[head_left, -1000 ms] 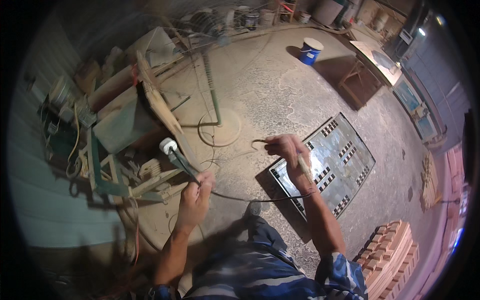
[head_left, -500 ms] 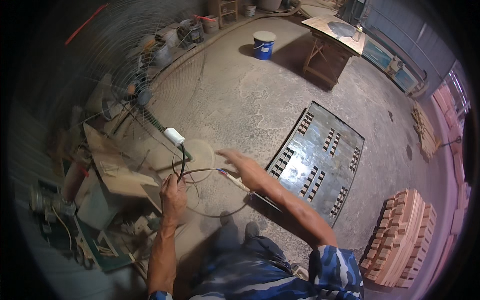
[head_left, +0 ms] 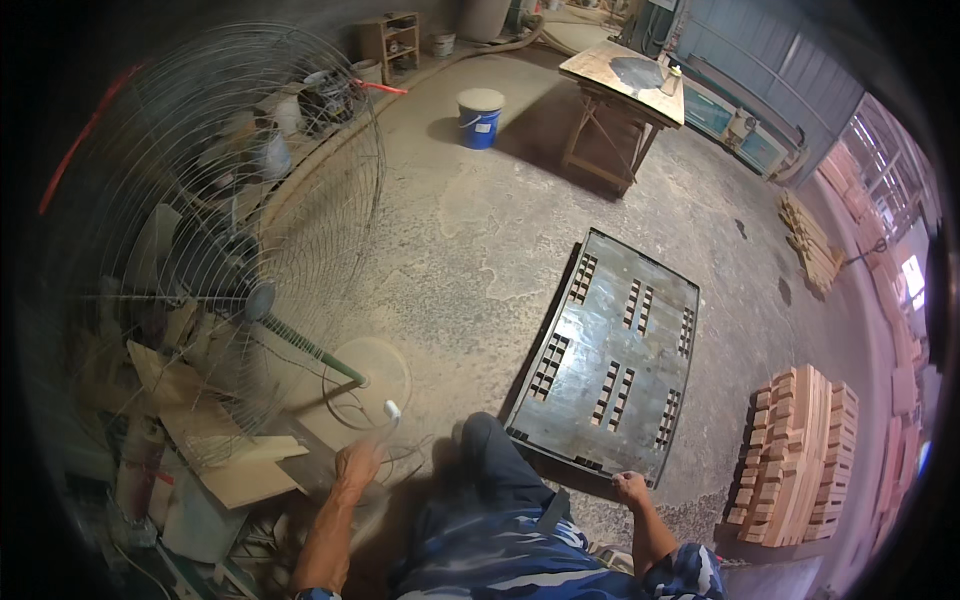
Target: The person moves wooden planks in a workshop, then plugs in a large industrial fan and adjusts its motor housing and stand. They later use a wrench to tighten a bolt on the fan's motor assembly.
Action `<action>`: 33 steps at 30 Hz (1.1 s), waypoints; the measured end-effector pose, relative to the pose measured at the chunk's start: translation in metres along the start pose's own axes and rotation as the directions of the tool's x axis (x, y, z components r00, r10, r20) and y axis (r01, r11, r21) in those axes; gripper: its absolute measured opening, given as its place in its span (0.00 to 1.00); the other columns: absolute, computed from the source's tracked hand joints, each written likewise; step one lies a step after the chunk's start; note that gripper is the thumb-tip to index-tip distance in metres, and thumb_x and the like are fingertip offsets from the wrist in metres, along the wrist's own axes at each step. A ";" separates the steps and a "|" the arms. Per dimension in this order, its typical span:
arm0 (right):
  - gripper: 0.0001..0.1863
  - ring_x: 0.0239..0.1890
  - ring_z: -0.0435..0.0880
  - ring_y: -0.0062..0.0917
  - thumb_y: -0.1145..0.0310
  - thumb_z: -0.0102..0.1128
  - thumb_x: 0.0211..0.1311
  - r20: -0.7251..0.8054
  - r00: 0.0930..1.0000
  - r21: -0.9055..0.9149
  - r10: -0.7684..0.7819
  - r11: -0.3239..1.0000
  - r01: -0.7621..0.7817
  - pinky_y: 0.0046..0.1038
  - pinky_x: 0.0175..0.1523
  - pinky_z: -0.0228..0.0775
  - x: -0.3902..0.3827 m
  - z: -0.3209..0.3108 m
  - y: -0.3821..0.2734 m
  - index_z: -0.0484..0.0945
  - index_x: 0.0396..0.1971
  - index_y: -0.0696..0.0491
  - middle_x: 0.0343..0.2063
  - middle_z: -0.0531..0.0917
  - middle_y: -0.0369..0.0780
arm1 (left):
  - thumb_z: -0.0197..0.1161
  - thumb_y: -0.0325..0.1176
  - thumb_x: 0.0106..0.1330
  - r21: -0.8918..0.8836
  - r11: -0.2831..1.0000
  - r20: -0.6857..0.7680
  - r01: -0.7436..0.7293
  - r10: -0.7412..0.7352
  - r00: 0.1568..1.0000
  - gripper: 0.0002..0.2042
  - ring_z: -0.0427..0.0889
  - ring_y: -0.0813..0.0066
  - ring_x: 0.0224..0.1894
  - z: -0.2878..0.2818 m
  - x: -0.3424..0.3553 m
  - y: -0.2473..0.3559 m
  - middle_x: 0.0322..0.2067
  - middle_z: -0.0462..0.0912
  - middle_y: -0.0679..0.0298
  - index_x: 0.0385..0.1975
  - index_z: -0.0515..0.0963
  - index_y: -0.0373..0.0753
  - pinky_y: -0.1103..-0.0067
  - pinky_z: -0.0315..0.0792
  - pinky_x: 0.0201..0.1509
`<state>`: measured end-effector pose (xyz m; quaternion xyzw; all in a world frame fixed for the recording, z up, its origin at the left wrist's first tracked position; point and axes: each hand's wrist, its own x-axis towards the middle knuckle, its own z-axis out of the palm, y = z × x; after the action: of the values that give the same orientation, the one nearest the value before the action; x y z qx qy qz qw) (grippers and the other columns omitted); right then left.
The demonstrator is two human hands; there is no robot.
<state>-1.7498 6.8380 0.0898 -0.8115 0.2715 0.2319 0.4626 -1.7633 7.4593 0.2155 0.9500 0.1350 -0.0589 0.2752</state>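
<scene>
My left hand [head_left: 360,464], smeared by motion, is low on the left. Just beyond its fingers is a small white piece [head_left: 392,410], and thin dark cable [head_left: 405,460] curls beside it; whether the fingers hold either is unclear. In the picture my right hand [head_left: 630,488] overlaps the near edge of a slotted metal plate [head_left: 590,330]. Its fingers are curled together, and what they may hold is hidden. A large wire-caged fan [head_left: 260,300] on a green pole [head_left: 315,350] and round base [head_left: 395,355] stands at left.
Stacked notched wood pieces [head_left: 795,455] lie at right. Boards and scraps [head_left: 245,475] crowd the near left. Farther off are a blue lidded bucket [head_left: 480,120] and a wooden table [head_left: 600,75]. More wood pieces [head_left: 810,245] lie at far right.
The view has shifted, and the fan appears lower and larger. My left hand and the white piece have moved down. My right hand has left the cable for the plate's near edge.
</scene>
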 end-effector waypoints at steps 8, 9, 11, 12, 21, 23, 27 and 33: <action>0.10 0.20 0.77 0.23 0.68 0.59 0.61 0.106 0.994 0.160 0.029 0.986 -0.046 0.24 0.24 0.68 0.037 0.050 -0.065 0.76 0.27 0.60 0.21 0.78 0.37 | 0.52 0.44 0.66 0.246 0.969 0.255 -0.016 -0.049 0.966 0.17 0.79 0.45 0.41 0.063 0.022 -0.143 0.36 0.81 0.46 0.33 0.76 0.34 0.58 0.72 0.46; 0.10 0.20 0.77 0.23 0.68 0.59 0.61 0.091 0.995 0.149 0.043 0.987 -0.056 0.24 0.24 0.68 0.053 0.056 -0.080 0.76 0.28 0.60 0.21 0.78 0.37 | 0.52 0.44 0.66 0.304 0.949 0.320 -0.082 -0.021 0.947 0.16 0.79 0.45 0.41 0.066 0.021 -0.153 0.35 0.81 0.45 0.33 0.76 0.34 0.57 0.71 0.45; 0.12 0.22 0.78 0.21 0.65 0.58 0.62 0.129 0.987 0.254 0.099 0.959 -0.129 0.25 0.23 0.66 0.083 0.060 -0.107 0.77 0.25 0.59 0.19 0.78 0.36 | 0.50 0.39 0.68 0.292 0.956 0.327 0.028 -0.127 0.937 0.12 0.80 0.53 0.33 0.065 0.020 -0.159 0.29 0.80 0.53 0.33 0.76 0.37 0.60 0.71 0.35; 0.12 0.21 0.77 0.21 0.65 0.58 0.62 0.107 0.986 0.226 0.125 0.963 -0.146 0.25 0.23 0.66 0.102 0.064 -0.120 0.76 0.25 0.59 0.18 0.77 0.36 | 0.51 0.40 0.67 0.105 0.967 0.313 0.232 -0.254 0.915 0.13 0.81 0.54 0.32 0.062 0.022 -0.155 0.28 0.81 0.53 0.32 0.76 0.37 0.62 0.73 0.36; 0.14 0.22 0.81 0.24 0.64 0.55 0.63 0.218 0.976 0.061 0.020 0.998 -0.034 0.26 0.26 0.73 0.341 0.057 -0.256 0.78 0.31 0.62 0.21 0.81 0.39 | 0.52 0.42 0.68 -0.228 0.525 0.400 0.820 -0.717 0.570 0.15 0.78 0.71 0.25 0.070 0.125 -0.032 0.23 0.78 0.60 0.36 0.80 0.37 0.74 0.74 0.33; 0.16 0.24 0.83 0.24 0.62 0.54 0.65 0.208 0.976 0.113 -0.059 0.993 0.036 0.24 0.27 0.73 0.384 0.053 -0.319 0.78 0.35 0.62 0.23 0.82 0.39 | 0.52 0.42 0.68 -0.283 0.459 0.398 0.842 -0.743 0.538 0.14 0.78 0.71 0.25 0.078 0.160 -0.009 0.23 0.78 0.60 0.36 0.80 0.37 0.74 0.75 0.33; 0.15 0.27 0.82 0.22 0.64 0.51 0.69 0.232 0.916 0.121 -0.327 0.944 0.306 0.24 0.30 0.73 0.456 0.054 -0.477 0.78 0.39 0.63 0.26 0.82 0.40 | 0.52 0.41 0.68 -0.379 0.368 0.393 0.849 -0.767 0.507 0.14 0.78 0.71 0.25 0.081 0.221 0.032 0.23 0.79 0.60 0.35 0.80 0.37 0.74 0.75 0.33; 0.17 0.30 0.82 0.23 0.61 0.54 0.67 0.316 0.864 0.082 -0.391 0.919 0.386 0.24 0.35 0.72 0.502 0.105 -0.655 0.77 0.37 0.63 0.28 0.81 0.39 | 0.52 0.39 0.68 -0.452 0.317 0.408 0.834 -0.758 0.509 0.13 0.78 0.71 0.25 0.088 0.336 0.056 0.23 0.79 0.60 0.35 0.80 0.37 0.73 0.75 0.33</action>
<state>-0.9601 7.0950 0.1353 -0.7961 0.0243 0.2626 0.5447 -1.4293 7.4420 0.1072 0.6118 0.5784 -0.1975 0.5021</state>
